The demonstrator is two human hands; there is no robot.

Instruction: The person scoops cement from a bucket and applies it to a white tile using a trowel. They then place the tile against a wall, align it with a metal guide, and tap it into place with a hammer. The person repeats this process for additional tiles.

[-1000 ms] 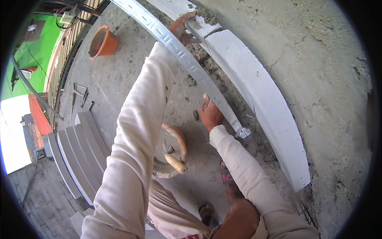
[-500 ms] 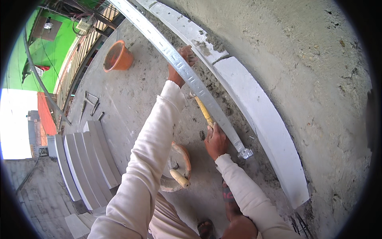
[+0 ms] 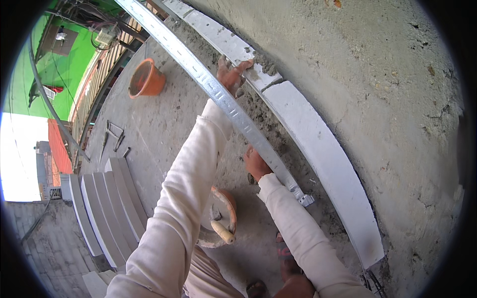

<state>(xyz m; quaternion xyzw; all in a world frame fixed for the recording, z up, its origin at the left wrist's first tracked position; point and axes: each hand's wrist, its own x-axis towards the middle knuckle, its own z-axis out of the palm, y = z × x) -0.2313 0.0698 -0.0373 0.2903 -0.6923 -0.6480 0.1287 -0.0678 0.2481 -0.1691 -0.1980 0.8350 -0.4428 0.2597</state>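
Observation:
My left hand (image 3: 231, 74) reaches over the lumpy mortar strip (image 3: 251, 107) with fingers spread. Its fingertips touch the near edge of a row of white blocks (image 3: 313, 124) laid along the wall. A long slotted metal channel (image 3: 211, 82) passes above my left forearm, between me and the blocks. My right hand (image 3: 256, 164) is closed, low beside the channel, which covers part of its fingers. What it grips is hidden; the yellow-handled tool does not show now. Near my left sleeve stands a round tub (image 3: 232, 206) with a wooden-handled trowel (image 3: 222, 232) in it.
An orange bucket (image 3: 148, 79) stands on the concrete floor (image 3: 164, 129) at the far left. A metal frame tool (image 3: 117, 135) lies nearer, and several pale blocks (image 3: 107, 213) are stacked at the left. The rough wall (image 3: 377, 74) borders the right. A sandalled foot (image 3: 257, 288) is below.
My left hand has moved right and spread against the white block's edge. My right hand has shifted left and slightly up; the yellow-handled tool it held has gone from sight.

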